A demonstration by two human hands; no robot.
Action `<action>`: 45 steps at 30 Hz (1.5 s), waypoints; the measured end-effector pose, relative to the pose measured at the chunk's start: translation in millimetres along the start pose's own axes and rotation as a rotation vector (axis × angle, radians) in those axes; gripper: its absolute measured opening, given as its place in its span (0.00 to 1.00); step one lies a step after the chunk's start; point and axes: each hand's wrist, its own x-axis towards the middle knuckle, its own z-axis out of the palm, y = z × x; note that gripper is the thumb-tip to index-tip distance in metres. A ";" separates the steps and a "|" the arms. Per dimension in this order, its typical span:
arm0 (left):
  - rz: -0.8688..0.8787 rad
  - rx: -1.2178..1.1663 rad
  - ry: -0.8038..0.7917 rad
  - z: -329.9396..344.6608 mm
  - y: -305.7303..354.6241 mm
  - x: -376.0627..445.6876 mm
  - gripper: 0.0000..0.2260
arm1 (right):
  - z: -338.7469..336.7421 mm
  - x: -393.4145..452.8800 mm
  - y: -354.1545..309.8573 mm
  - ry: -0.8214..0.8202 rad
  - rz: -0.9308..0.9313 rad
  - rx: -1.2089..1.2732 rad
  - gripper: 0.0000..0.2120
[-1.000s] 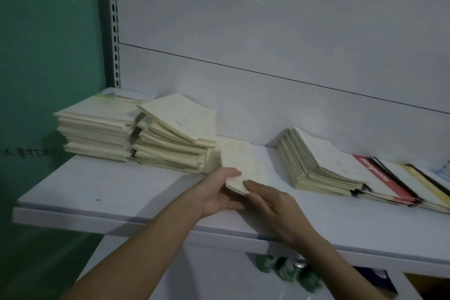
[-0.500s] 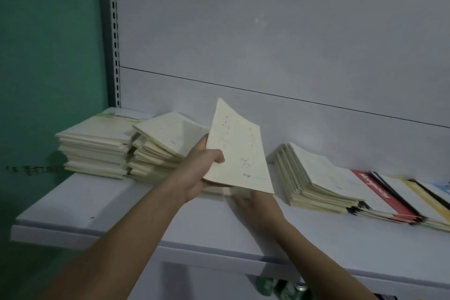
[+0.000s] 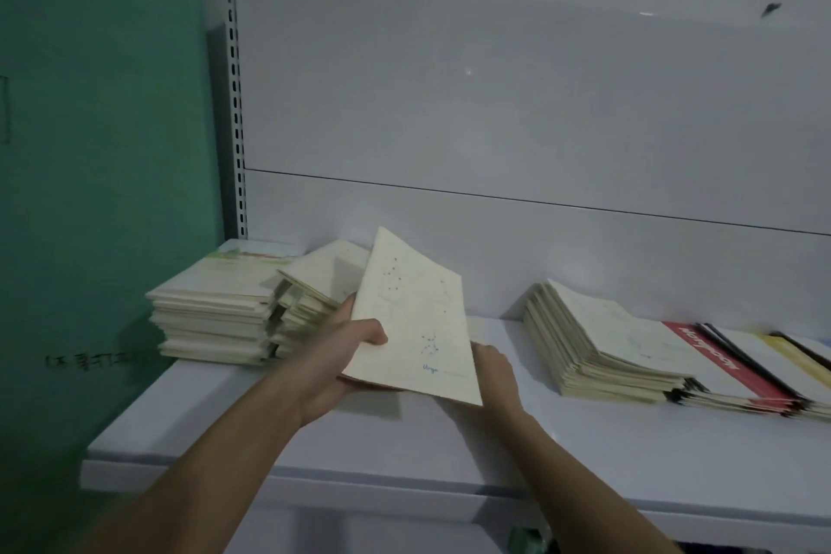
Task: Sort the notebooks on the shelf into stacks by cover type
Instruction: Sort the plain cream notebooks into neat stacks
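Observation:
My left hand (image 3: 341, 355) grips a cream notebook (image 3: 413, 319) with small dots and blue writing on its cover, tilted up above the white shelf (image 3: 314, 432). My right hand (image 3: 494, 378) is behind the notebook's lower right corner, partly hidden; its fingers cannot be made out. To the left stand two stacks of cream notebooks, a squared one (image 3: 211, 310) and a messier one (image 3: 310, 283) beside it. On the right lies a slanted cream stack (image 3: 593, 337), then notebooks with red, black and yellow covers (image 3: 742, 369).
A green wall (image 3: 99, 148) closes off the left side next to a slotted metal upright (image 3: 236, 126). The shelf's white back panel (image 3: 494, 103) rises behind the stacks. Green cans (image 3: 528, 542) show below the shelf edge.
The cream notebook was lifted off the shelf from flat to tilted up in my left hand. My right hand slid from its front edge to under its right corner. The camera view rose.

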 end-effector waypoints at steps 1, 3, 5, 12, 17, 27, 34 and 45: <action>-0.009 0.008 -0.017 -3.1 -1.0 -2.4 0.22 | -4.7 3.5 2.7 0.084 0.040 0.057 0.13; -0.010 0.004 -0.037 -9.9 -0.8 -4.8 0.22 | -18.3 8.2 6.9 0.251 0.126 0.219 0.17; -0.012 -0.017 -0.061 -13.3 0.6 -5.4 0.22 | -34.3 6.6 5.3 0.372 0.178 0.324 0.22; -0.059 -0.062 -0.095 5.4 -3.9 2.1 0.20 | -75.7 -14.7 -15.6 0.635 0.164 0.527 0.23; -0.065 -0.112 -0.117 28.2 -3.1 11.6 0.16 | -74.4 -52.0 -29.2 0.603 -0.331 0.061 0.14; 0.019 -0.212 -0.085 23.4 0.4 23.4 0.16 | -71.4 -65.8 -41.5 0.503 -0.653 -0.182 0.18; 0.179 -0.165 0.087 -32.0 18.2 10.5 0.15 | -62.6 -31.1 -73.2 0.565 -0.215 0.092 0.21; 0.223 -0.277 0.362 -139.8 11.7 -22.2 0.19 | 0.9 42.9 -142.7 0.030 -0.249 -0.090 0.27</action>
